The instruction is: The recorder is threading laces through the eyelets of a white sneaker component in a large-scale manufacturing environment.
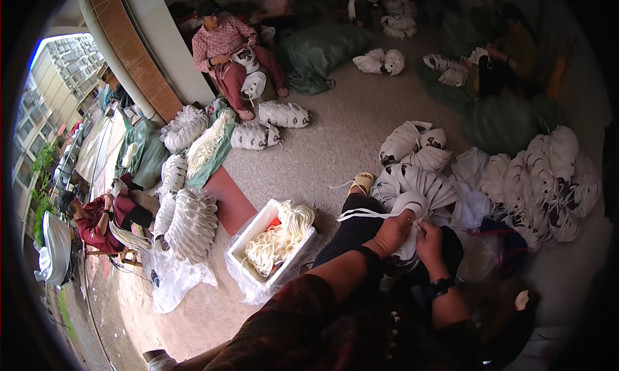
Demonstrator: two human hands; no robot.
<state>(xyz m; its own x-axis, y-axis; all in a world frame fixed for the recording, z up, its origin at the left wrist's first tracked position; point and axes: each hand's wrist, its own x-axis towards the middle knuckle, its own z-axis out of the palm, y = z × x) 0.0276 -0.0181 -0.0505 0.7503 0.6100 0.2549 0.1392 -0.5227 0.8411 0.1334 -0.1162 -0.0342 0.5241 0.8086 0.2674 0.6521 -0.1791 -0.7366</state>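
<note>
White shoe uppers [412, 184] lie bunched in a fanned row over my lap. My left hand [391, 234] is closed on the edge of one white shoe upper [411, 203]. A white shoelace [367, 213] trails leftward from it over my dark trouser leg. Close beside it, my right hand [431, 244] has its fingers pinched together at the same upper, seemingly on a lace; the fingertips are partly hidden. To the left, a white foam box [240, 250] holds a tangle of white shoelaces [277, 245].
More bundled uppers [541, 177] are heaped at right, others [187, 226] at left. A person [225, 51] sits working at the back, another [100, 219] at far left. Green sacks [329, 48] stand behind. Clear plastic [177, 280] lies on the floor.
</note>
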